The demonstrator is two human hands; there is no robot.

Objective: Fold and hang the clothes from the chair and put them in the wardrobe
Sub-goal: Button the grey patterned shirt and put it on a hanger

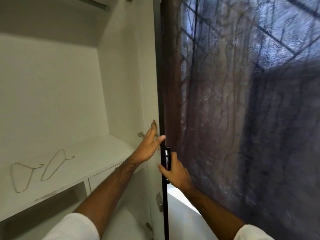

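Two hands open the white wardrobe (52, 87); no clothes in view.
Left hand (149, 146) lies flat, fingers spread, on the white door (150, 66); right hand (174, 172) grips its black handle (168, 158). Two bare wire hangers (41, 168) lie on the left shelf (97, 153), so folding and hanging seem still ahead.

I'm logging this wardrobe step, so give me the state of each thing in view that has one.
Door: swung open.
Left hand: fingers straight, flat against the door's inner face.
Right hand: curled round the black handle on the door edge.
Two wire hangers: lying flat on the shelf, bare.
Rail: nothing hanging on the part in view.
Curtain: drawn across the window.
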